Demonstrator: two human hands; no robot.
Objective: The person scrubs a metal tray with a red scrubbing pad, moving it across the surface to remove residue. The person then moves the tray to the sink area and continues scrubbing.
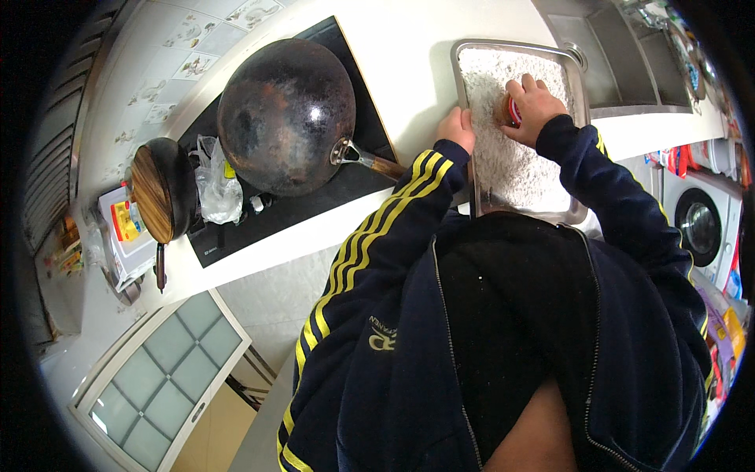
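Note:
A rectangular stainless steel tray (581, 112) lies before me on the white countertop, its floor covered with a white floury or crumbly layer (513, 168). My left hand (458, 128) grips the tray's left rim, thumb uppermost. Inside the tray, my right hand (538, 110) is curled over a jar (514, 112) with a red and white top. Fingers and palm cover much of the jar, so its full shape and contents are hidden. The jar sits on the white layer, which looks uneven around it.
Left of the tray, a dark wok (286, 118) lies on a black cooktop (348, 189), its handle pointing at my left sleeve. A pan with a wooden lid (152, 192) and a plastic bag (218, 189) are farther left. A steel sink (619, 56) is at upper right.

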